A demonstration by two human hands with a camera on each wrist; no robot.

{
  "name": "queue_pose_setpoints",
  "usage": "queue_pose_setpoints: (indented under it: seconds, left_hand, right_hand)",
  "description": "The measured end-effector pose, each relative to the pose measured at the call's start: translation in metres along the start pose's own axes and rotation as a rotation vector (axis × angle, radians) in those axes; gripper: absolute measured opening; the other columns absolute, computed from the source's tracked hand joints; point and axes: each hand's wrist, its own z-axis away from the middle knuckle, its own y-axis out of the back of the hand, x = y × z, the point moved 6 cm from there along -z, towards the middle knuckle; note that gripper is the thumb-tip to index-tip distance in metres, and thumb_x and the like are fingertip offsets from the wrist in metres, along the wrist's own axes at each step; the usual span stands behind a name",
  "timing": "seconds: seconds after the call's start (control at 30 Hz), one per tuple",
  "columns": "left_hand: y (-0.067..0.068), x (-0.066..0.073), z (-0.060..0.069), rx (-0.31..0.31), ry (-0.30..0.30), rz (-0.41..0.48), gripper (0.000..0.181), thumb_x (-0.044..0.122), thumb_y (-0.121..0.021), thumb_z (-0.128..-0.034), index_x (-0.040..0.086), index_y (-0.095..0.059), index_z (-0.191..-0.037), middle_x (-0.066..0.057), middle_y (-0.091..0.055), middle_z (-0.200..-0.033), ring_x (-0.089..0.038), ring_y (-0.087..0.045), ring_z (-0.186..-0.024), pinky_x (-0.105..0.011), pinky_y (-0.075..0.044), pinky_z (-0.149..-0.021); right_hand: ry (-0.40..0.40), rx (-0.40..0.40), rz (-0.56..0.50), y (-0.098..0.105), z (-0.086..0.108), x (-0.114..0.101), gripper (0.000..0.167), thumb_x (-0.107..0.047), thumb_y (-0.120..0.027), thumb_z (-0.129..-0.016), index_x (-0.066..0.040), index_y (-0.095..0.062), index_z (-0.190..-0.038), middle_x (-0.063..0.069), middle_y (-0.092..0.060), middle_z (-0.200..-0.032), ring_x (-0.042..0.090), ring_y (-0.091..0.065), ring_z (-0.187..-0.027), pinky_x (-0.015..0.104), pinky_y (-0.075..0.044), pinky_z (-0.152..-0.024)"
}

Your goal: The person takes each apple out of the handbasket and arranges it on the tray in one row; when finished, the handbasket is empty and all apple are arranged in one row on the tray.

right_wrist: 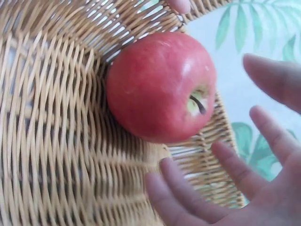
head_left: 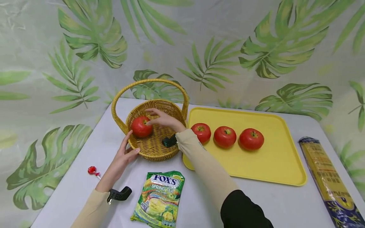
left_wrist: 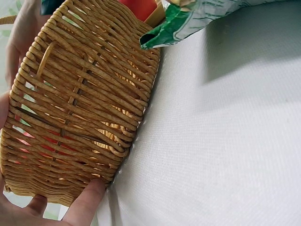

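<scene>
A red apple (head_left: 141, 126) lies inside the wicker basket (head_left: 156, 156), against its left wall. In the right wrist view the apple (right_wrist: 160, 89) shows its stem, and my right hand (right_wrist: 244, 183) hovers beside it with spread fingers, a gap between them. In the head view the right hand (head_left: 166, 121) reaches over the basket from the right. My left hand (head_left: 122, 158) touches the basket's front left side with its fingers and thumb spread. The left wrist view shows fingertips (left_wrist: 89, 200) against the basket's outer weave (left_wrist: 80, 113).
A yellow tray (head_left: 273, 164) right of the basket bears three red apples (head_left: 225, 136). A green candy bag (head_left: 161, 199) lies in front of the basket, a red lollipop (head_left: 92, 170) by the left forearm. A long yellow packet (head_left: 328, 177) lies at the right edge.
</scene>
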Motion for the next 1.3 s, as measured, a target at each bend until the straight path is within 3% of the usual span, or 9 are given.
queue_pose_setpoints:
  seconds: [0.13,0.33,0.47,0.57,0.73,0.97,1.17,1.3]
  left_hand:
    - [0.000,-0.001,-0.001,-0.003,0.003,0.003,0.073,0.010,-0.049,-0.0989,0.034,-0.007,-0.154,-0.003,0.015,-0.157,-0.041,-0.019,-0.138,-0.051,-0.030,-0.105]
    - [-0.001,-0.001,-0.002,-0.008,-0.002,0.015,0.072,0.009,-0.049,-0.0992,0.034,-0.008,-0.154,-0.002,0.015,-0.157,-0.041,-0.017,-0.139,-0.053,-0.029,-0.106]
    - [-0.002,0.001,-0.001,-0.015,-0.011,0.017,0.072,0.009,-0.048,-0.0993,0.033,-0.007,-0.154,-0.003,0.016,-0.157,-0.043,-0.016,-0.139,-0.055,-0.028,-0.106]
    - [-0.003,0.001,-0.001,-0.016,-0.013,0.018,0.073,0.010,-0.049,-0.0990,0.033,-0.008,-0.154,-0.003,0.016,-0.157,-0.043,-0.016,-0.138,-0.055,-0.027,-0.106]
    - [-0.003,0.000,-0.003,-0.021,-0.016,0.018,0.073,0.012,-0.051,-0.0988,0.031,-0.007,-0.154,-0.003,0.016,-0.157,-0.043,-0.017,-0.138,-0.056,-0.027,-0.106]
    - [-0.002,0.001,-0.002,-0.013,-0.011,0.019,0.074,0.009,-0.050,-0.0986,0.026,-0.004,-0.155,-0.004,0.016,-0.157,-0.043,-0.018,-0.138,-0.054,-0.028,-0.105]
    - [0.000,0.002,0.000,-0.006,-0.014,0.014,0.074,0.007,-0.049,-0.0989,0.026,-0.004,-0.155,-0.004,0.016,-0.157,-0.044,-0.017,-0.138,-0.055,-0.028,-0.105]
    - [0.000,0.001,0.001,0.002,-0.012,0.013,0.075,0.008,-0.050,-0.0986,0.027,-0.004,-0.155,-0.005,0.016,-0.157,-0.044,-0.017,-0.138,-0.055,-0.028,-0.106]
  right_hand:
    - [-0.100,-0.025,-0.093,-0.008,-0.007,0.010,0.070,-0.016,-0.062,-0.091,-0.025,-0.027,-0.151,0.019,-0.015,-0.154,0.051,-0.044,-0.119,0.060,-0.039,-0.095]
    - [-0.185,-0.050,-0.171,-0.021,-0.017,0.020,0.075,-0.015,-0.063,-0.091,-0.029,-0.023,-0.152,0.016,-0.024,-0.149,0.053,-0.056,-0.102,0.056,-0.048,-0.088]
    - [-0.219,-0.037,-0.222,-0.028,-0.018,0.021,0.074,-0.010,-0.064,-0.090,-0.029,-0.026,-0.151,0.015,-0.023,-0.149,0.055,-0.054,-0.104,0.057,-0.047,-0.088]
    - [-0.210,-0.003,-0.216,-0.029,-0.018,0.019,0.071,-0.008,-0.065,-0.089,-0.025,-0.030,-0.149,0.014,-0.024,-0.148,0.048,-0.051,-0.111,0.056,-0.047,-0.089]
    - [-0.170,0.041,-0.135,-0.028,-0.016,0.016,0.066,-0.010,-0.067,-0.087,-0.020,-0.037,-0.145,0.013,-0.031,-0.144,0.037,-0.044,-0.119,0.053,-0.047,-0.091]
    - [-0.051,0.039,0.133,-0.013,-0.002,0.005,0.063,-0.020,-0.068,-0.087,-0.014,-0.040,-0.143,0.016,-0.040,-0.140,0.032,-0.047,-0.119,0.042,-0.051,-0.084]
    - [0.066,0.086,0.354,0.007,0.012,-0.010,0.060,-0.036,-0.070,-0.084,-0.021,-0.047,-0.137,0.009,-0.047,-0.133,0.024,-0.051,-0.111,0.035,-0.048,-0.084]
    - [0.140,0.088,0.400,0.017,0.032,-0.019,0.060,-0.038,-0.072,-0.083,-0.023,-0.049,-0.136,0.006,-0.047,-0.132,0.022,-0.050,-0.111,0.037,-0.049,-0.082]
